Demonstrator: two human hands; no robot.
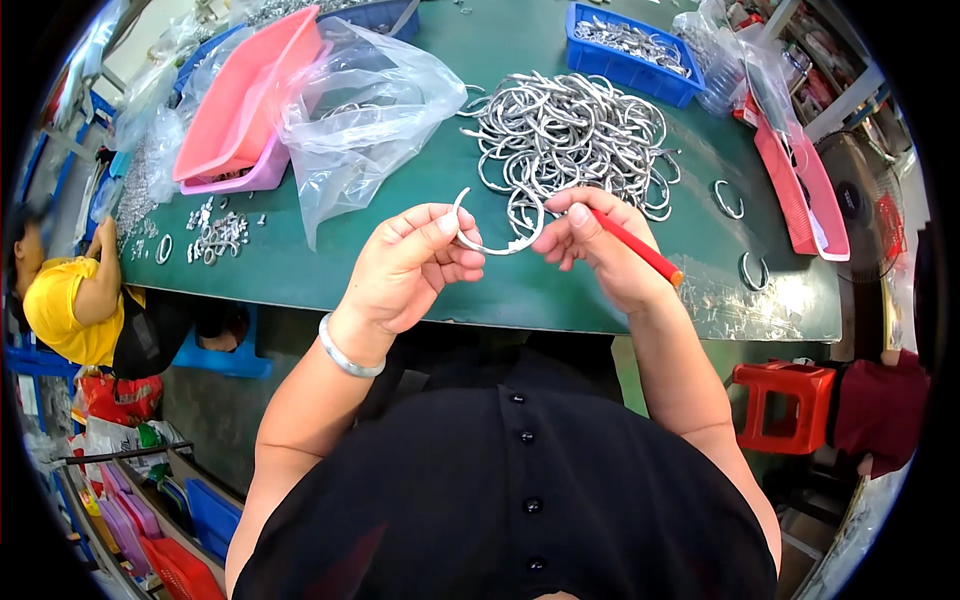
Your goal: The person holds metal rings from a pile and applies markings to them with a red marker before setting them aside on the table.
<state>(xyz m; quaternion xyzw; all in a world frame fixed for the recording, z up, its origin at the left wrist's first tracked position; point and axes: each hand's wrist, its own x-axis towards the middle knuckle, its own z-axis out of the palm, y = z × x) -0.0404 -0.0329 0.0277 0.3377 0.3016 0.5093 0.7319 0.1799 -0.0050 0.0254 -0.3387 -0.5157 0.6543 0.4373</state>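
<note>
Between my two hands, just above the near part of the green table, is a silver-coloured open bangle (497, 252). My left hand (415, 260) pinches its left side between thumb and fingers, with one end sticking up past the thumb. My right hand (612, 250) is closed around a red pen-like stick (645, 250), which lies slanted across the palm. Its fingertips are at the bangle's right side; whether they grip it too, I cannot tell. Just beyond my hands lies a heap of similar silver bangles (570, 130).
Right of the heap lie two loose bangles (728, 200). A blue bin (635, 72) of metal parts stands behind. At left are a pink tray (250, 95), a clear plastic bag (365, 110) and small metal pieces (220, 235). A person in yellow (75, 310) sits at far left.
</note>
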